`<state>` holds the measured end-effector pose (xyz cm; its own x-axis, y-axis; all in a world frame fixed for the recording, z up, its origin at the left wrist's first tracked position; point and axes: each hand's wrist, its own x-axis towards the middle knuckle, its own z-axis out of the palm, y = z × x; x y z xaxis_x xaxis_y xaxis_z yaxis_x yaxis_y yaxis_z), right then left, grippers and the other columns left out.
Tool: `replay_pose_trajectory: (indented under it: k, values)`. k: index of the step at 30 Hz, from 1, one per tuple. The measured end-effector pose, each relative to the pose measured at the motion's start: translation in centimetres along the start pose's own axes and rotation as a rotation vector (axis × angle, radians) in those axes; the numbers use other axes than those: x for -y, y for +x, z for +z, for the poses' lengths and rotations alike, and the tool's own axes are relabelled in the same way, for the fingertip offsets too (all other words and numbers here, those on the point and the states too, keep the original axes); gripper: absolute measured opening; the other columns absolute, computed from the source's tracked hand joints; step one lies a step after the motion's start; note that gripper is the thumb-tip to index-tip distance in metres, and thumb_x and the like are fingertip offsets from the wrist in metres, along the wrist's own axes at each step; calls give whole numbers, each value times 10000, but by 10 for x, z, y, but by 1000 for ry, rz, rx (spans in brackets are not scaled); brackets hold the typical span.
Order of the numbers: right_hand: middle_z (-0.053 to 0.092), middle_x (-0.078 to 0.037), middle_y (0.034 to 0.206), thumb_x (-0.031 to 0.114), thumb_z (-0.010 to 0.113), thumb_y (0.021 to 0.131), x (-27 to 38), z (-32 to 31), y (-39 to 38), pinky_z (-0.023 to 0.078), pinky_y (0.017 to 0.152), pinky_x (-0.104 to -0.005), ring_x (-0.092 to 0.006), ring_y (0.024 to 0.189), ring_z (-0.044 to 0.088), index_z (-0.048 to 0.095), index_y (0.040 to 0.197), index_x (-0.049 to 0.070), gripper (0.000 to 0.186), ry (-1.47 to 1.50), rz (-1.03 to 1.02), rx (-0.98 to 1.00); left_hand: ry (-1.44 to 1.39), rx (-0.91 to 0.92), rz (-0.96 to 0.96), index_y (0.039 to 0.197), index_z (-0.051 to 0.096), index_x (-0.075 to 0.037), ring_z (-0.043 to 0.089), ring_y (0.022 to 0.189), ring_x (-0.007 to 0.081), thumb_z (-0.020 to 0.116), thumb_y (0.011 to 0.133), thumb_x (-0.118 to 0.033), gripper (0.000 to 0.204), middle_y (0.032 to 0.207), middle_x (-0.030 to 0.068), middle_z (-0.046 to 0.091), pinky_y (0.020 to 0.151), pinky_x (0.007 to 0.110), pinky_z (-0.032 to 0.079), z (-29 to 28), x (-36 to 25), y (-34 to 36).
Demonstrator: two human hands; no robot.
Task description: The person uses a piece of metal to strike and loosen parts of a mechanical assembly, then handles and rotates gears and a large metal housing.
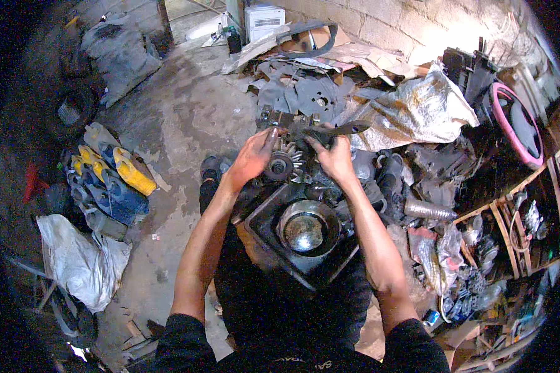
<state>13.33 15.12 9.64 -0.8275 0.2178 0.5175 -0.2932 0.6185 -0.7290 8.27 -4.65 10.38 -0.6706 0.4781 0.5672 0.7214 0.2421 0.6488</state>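
Note:
In front of me is a blackened, greasy metal machine part point(280, 165) with a round pulley-like hub and a ring of fins. My left hand point(255, 155) grips its left side, fingers closed against the metal. In my right hand point(336, 159) is a dark-handled brush point(353, 128), its handle sticking out to the right. The brush's working end is lost against the dark part, so I cannot make out the bristles. Closer to me, a black tray point(262, 225) carries a round metal bowl point(330, 234) with dark, shiny liquid in it.
A silvery sheet point(410, 112) and flattened cardboard point(373, 57) lie beyond my right hand. Yellow-and-blue shoes point(134, 171) and a white sack point(81, 261) are at left. A pink-rimmed ring point(501, 118), a plastic bottle point(428, 210) and a wooden frame point(503, 230) stand at right.

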Motion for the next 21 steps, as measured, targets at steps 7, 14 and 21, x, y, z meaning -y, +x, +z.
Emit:
replay_pose_trajectory:
  k: [7, 14, 21]
  values:
    - [664, -164, 952, 131, 708, 782, -17, 9, -29, 460, 832, -331, -224, 902, 617, 592, 1045, -40, 335, -6, -22, -46, 147, 39, -92, 1259, 515, -51, 507, 1160, 312, 445, 954, -227, 359, 1240, 161, 551, 979, 390, 385, 3, 11, -11]
    - [662, -167, 954, 54, 692, 750, 5, 11, -11, 477, 814, -364, -311, 905, 633, 607, 1048, 8, 313, 21, -56, -21, -167, 99, -277, 1115, 604, -10, 600, 1002, 315, 312, 998, -280, 415, 1079, 171, 630, 890, 364, 449, -2, 20, 2]
    - [660, -176, 931, 71, 686, 751, 3, -3, -23, 483, 801, -372, -343, 886, 627, 621, 1025, 16, 287, 7, -20, 36, -85, 43, -157, 1098, 616, -16, 593, 1036, 299, 316, 997, -261, 401, 1087, 163, 632, 901, 362, 440, -1, 12, 1]
